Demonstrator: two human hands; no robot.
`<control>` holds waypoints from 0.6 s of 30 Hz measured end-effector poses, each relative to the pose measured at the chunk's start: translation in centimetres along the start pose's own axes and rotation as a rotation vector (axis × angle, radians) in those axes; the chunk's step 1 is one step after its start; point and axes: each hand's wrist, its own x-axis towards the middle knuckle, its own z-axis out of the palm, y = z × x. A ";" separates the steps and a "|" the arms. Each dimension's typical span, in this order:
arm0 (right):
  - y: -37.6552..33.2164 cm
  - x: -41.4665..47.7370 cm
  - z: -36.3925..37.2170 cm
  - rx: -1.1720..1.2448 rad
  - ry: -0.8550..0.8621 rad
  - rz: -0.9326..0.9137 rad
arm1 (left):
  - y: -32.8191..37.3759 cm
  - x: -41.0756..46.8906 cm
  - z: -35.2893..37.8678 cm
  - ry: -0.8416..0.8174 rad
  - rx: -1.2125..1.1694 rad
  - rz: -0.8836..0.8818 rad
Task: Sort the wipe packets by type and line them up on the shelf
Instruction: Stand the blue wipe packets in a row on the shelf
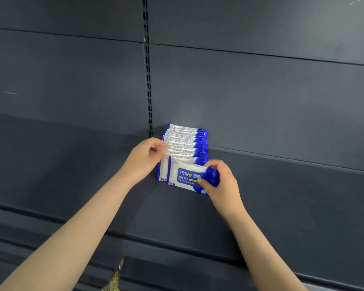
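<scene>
Head view: a row of blue-and-white wipe packets (185, 143) stands upright on the dark shelf (282, 196), running from the back panel toward the near edge, just right of the slotted upright (148, 80). The left hand (147, 156) has its fingers curled, pinching the row's left ends. The right hand (221, 181) grips the right end of the nearest packet (185, 178), thumb on its front and fingers over its top.

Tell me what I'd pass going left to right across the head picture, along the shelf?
First the left hand → row of wipe packets → right hand, gripping the front packet.
</scene>
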 end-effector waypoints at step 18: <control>0.2 0.5 4.8 -0.279 0.241 -0.208 | -3.8 0.4 -1.9 -0.150 0.867 0.678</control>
